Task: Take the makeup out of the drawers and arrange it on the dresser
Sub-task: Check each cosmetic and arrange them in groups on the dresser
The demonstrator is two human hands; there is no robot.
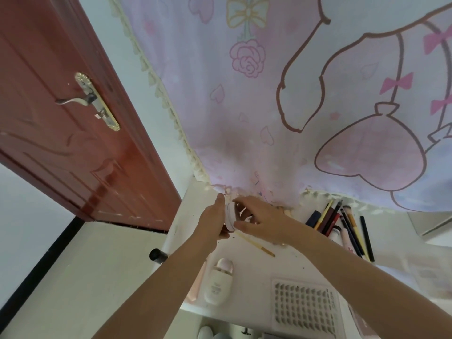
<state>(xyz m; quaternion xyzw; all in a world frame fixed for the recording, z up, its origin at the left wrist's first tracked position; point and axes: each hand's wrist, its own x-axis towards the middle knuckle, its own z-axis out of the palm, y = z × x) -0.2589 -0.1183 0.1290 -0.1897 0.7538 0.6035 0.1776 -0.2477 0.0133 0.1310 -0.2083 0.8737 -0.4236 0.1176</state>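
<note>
**Both hands on the jar**

Both forearms reach forward from the lower edge and converge at the small white jar point(230, 220). Left hand point(212, 220) cups its left side, fingers curled round it. Right hand point(263, 220) grips its right side, thumb below, fingers point(241, 200) arched over the top.

white round jar point(230, 217) | on its side | back of dresser point(247, 265) | by pencils point(342, 231)

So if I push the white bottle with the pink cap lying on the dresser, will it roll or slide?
The white bottle lies on its side and looks flattened rather than round, so it would probably slide, not roll. Its smooth plastic may feel slippery. It sits near the dresser front edge, so a push could drop it.
</note>
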